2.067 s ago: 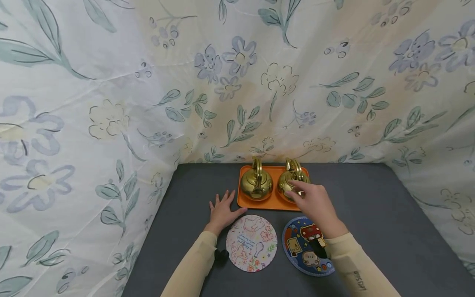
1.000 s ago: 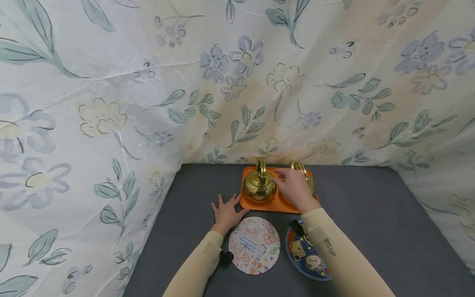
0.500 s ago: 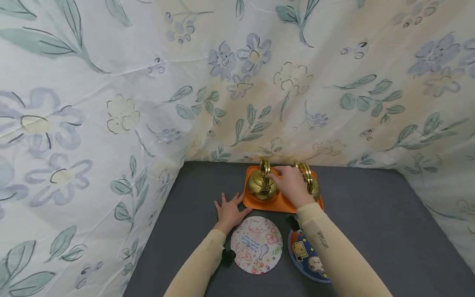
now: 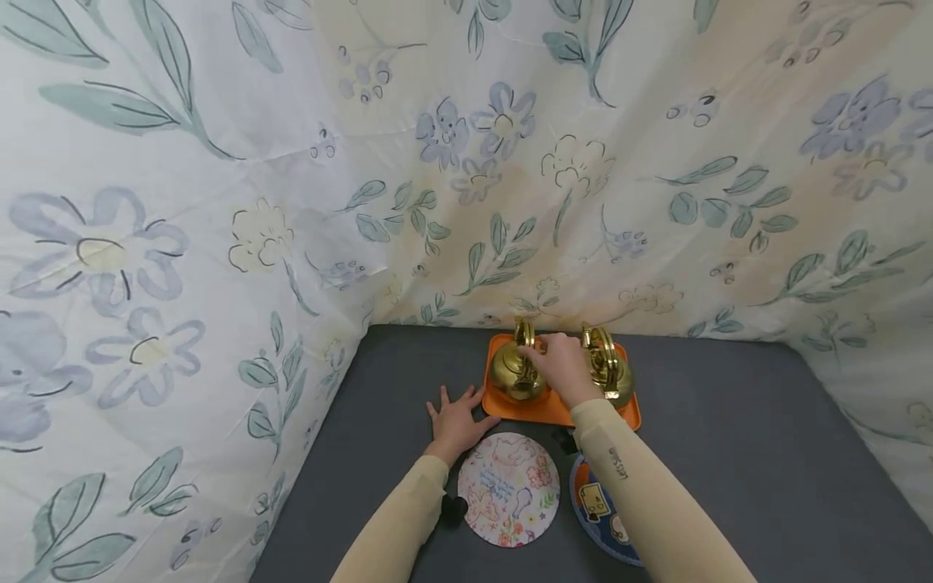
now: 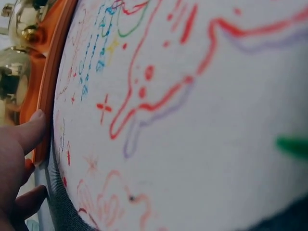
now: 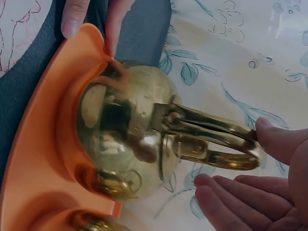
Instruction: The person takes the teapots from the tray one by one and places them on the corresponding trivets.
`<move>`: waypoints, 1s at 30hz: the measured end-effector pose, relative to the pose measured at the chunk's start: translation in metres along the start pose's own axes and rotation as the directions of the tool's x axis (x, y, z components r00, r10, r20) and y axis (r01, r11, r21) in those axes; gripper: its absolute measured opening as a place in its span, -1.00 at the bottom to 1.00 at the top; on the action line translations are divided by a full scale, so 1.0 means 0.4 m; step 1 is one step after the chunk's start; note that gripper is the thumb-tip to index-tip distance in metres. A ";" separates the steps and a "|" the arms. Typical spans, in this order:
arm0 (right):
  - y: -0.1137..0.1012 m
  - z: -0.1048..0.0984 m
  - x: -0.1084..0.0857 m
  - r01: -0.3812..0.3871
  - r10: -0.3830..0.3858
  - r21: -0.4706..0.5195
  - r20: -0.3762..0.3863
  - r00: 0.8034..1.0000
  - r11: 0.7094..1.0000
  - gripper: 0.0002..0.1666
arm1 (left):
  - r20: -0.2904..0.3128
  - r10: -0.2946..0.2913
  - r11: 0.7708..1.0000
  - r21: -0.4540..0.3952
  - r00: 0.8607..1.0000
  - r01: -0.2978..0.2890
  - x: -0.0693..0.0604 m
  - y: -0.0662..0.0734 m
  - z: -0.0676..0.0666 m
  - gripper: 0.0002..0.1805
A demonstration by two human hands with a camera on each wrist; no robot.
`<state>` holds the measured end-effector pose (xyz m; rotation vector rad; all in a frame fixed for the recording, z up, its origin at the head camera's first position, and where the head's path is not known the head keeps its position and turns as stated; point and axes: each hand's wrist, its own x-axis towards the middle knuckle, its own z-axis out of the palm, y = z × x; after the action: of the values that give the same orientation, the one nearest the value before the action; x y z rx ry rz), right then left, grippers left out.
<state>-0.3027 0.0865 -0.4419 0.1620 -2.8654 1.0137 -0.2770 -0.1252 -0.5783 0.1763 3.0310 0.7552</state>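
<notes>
The left hand (image 4: 453, 425) lies fingers spread on the dark grey worktop (image 4: 729, 437), touching the near left corner of a rectangular orange tray (image 4: 539, 414), beside a round white mat with pink drawings (image 4: 509, 490). On the tray's left half stands a round, shiny gold-coloured metal kettle (image 4: 514, 374), the right hand (image 4: 570, 368) at its looped handle (image 6: 216, 132), thumb and fingers apart on either side. At right a matching second kettle (image 4: 618, 379) stands on the tray, beyond a round blue cartoon mat (image 4: 599, 514) partly covered by the cream sleeve (image 4: 641, 494).

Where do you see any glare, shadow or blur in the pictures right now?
Left wrist view: the pale round mat is softly focused and darkens toward the lower right; right wrist view: bright glints and mirrored patches on the gold kettle; head view: the floral cloth looks warmer-toned in the middle, whiter at left.
</notes>
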 end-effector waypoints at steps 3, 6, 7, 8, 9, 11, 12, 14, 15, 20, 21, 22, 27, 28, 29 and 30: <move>0.005 0.015 -0.002 0.017 -0.016 0.032 -0.027 1.000 0.999 -0.46 | 0.004 0.003 1.000 -0.004 1.000 -0.003 -0.005 -0.002 0.006 -0.20; 0.006 0.025 0.000 0.044 -0.037 0.085 -0.074 0.997 0.995 -0.58 | -0.022 0.015 1.000 -0.009 1.000 -0.015 -0.005 -0.003 0.009 -0.20; 0.005 0.027 0.001 0.048 -0.039 0.102 -0.087 0.995 0.994 -0.59 | -0.030 0.019 1.000 -0.011 0.999 -0.019 -0.004 -0.003 0.009 -0.20; 0.004 0.030 0.001 0.050 -0.038 0.123 -0.101 0.994 0.991 -0.61 | -0.035 0.020 1.000 -0.009 0.999 -0.020 -0.004 -0.003 0.009 -0.20; 0.003 0.032 0.002 0.048 -0.033 0.142 -0.111 0.993 0.989 -0.64 | -0.039 0.021 1.000 -0.011 0.999 -0.022 -0.003 -0.004 0.009 -0.20; 0.004 0.037 0.001 0.038 -0.015 0.177 -0.126 0.992 0.983 -0.68 | -0.030 0.016 1.000 -0.003 0.999 -0.016 -0.002 -0.005 0.011 -0.20; 0.002 0.037 0.002 0.035 -0.010 0.188 -0.133 0.991 0.982 -0.68 | -0.026 0.014 1.000 -0.002 1.000 -0.014 -0.001 -0.005 0.010 -0.20; -0.001 0.039 0.002 0.024 0.005 0.209 -0.137 0.991 0.978 -0.68 | -0.015 0.009 1.000 -0.002 1.000 -0.009 0.000 -0.006 0.009 -0.20; -0.001 0.039 0.001 0.019 0.011 0.215 -0.137 0.990 0.976 -0.68 | -0.016 0.010 1.000 -0.008 1.000 -0.010 0.000 -0.006 0.008 -0.20; 0.006 0.038 -0.007 0.016 0.016 0.180 -0.172 0.985 0.984 -0.75 | -0.024 0.015 1.000 -0.015 1.000 -0.015 -0.002 -0.004 0.021 -0.21; 0.006 0.036 -0.009 0.018 0.013 0.172 -0.177 0.984 0.985 -0.76 | -0.028 0.017 1.000 -0.015 0.999 -0.018 -0.002 -0.004 0.022 -0.21; 0.006 0.034 -0.012 0.021 0.010 0.166 -0.182 0.983 0.986 -0.75 | -0.030 0.017 1.000 -0.015 0.999 -0.018 -0.001 -0.004 0.023 -0.21; 0.001 0.013 -0.031 0.024 0.010 0.167 -0.202 0.979 0.986 -0.76 | -0.036 0.023 1.000 -0.017 0.999 -0.024 0.001 0.000 0.018 -0.21; -0.002 0.008 -0.035 0.023 0.012 0.168 -0.208 0.978 0.985 -0.76 | -0.039 0.024 1.000 -0.019 0.999 -0.025 0.001 0.000 0.016 -0.22; -0.004 0.004 -0.040 0.022 0.015 0.171 -0.210 0.978 0.985 -0.75 | -0.043 0.025 1.000 -0.017 0.999 -0.026 0.001 0.000 0.015 -0.22; -0.006 -0.001 -0.045 0.024 0.012 0.170 -0.212 0.977 0.985 -0.73 | -0.044 0.024 1.000 -0.013 0.999 -0.025 0.002 0.000 0.013 -0.21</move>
<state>-0.2846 0.0859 -0.4423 0.0701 -2.5854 1.1982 -0.2775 -0.1226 -0.5828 0.1998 3.0694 0.7923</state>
